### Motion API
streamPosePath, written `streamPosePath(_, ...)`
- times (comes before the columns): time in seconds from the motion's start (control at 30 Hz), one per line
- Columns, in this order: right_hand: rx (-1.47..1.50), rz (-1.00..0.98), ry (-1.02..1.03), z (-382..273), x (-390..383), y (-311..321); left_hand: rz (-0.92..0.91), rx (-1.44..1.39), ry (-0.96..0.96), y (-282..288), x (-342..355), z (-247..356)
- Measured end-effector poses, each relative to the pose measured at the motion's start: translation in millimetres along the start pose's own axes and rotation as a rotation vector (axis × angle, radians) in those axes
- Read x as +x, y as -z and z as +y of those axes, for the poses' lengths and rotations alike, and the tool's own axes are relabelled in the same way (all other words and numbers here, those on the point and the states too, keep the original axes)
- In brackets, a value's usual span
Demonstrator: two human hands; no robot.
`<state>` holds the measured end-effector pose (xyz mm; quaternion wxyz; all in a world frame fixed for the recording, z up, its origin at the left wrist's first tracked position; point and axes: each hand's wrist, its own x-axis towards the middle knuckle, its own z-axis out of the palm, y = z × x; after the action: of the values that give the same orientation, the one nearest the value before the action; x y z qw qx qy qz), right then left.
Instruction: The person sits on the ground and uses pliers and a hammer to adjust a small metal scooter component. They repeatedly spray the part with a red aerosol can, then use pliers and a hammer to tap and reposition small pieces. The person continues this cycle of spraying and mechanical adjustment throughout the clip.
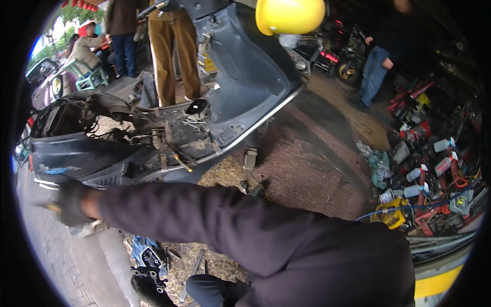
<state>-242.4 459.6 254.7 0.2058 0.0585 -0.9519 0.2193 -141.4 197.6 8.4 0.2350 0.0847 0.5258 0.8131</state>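
One scooter (245,77) is filling the upper left and upper middle of the frame, with its inside parts lying open. I am judging it heavy and stiff as a whole; its dark panels are seeming light, rather slippery and easy to crack. So the better hold is probably being offered by the metal bars (164,146) in its open middle, not by a panel edge.

At least four people are showing: one in brown trousers (174,56), one in blue trousers (123,51) and one seated person (84,51) at upper left, and one in jeans (378,66) at upper right. One green chair (87,74) is standing at upper left.

One dark sleeve (179,215) is lying across the lower middle. One yellow helmet (289,15) is showing at the top edge.

One hand, which I am taking for the right hand (73,204), is hanging at the left of the frame, near the scooter's lower edge. It is looking dark, as if gloved, and blurred; whether its fingers are grasping the small yellowish piece (49,206) beside them, I cannot tell. The left hand is not appearing.

One metal part (151,258) is lying at lower left. At least four white bottles (444,145) are lying at the right.
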Motion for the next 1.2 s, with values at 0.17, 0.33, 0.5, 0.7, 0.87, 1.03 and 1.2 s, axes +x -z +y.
streamPosePath(0.17,0.023,0.471,0.245,-24,113,0,0.294,-0.084,0.041,-45,-24,24)
streamPosePath(0.33,0.415,-0.06,-0.017,-38,-53,-15,0.429,-0.281,0.152,-31,-41,46)
streamPosePath(0.5,0.726,-0.329,-0.346,-30,-175,-19,0.132,-0.164,-0.22,18,-34,15)
streamPosePath(0.7,0.702,-0.44,-0.506,-46,-199,-88,0.224,-0.408,-0.085,28,-47,21)
streamPosePath(0.87,0.87,-0.447,-0.493,-33,-219,-107,0.032,-0.55,0.036,26,-57,15)
streamPosePath(1.03,0.66,-0.55,-0.504,-27,-216,-108,0.139,-0.533,-0.047,32,-56,-16)
streamPosePath(1.2,0.746,-0.521,-0.564,-21,-212,-117,0.217,-0.375,-0.054,26,-59,-32)
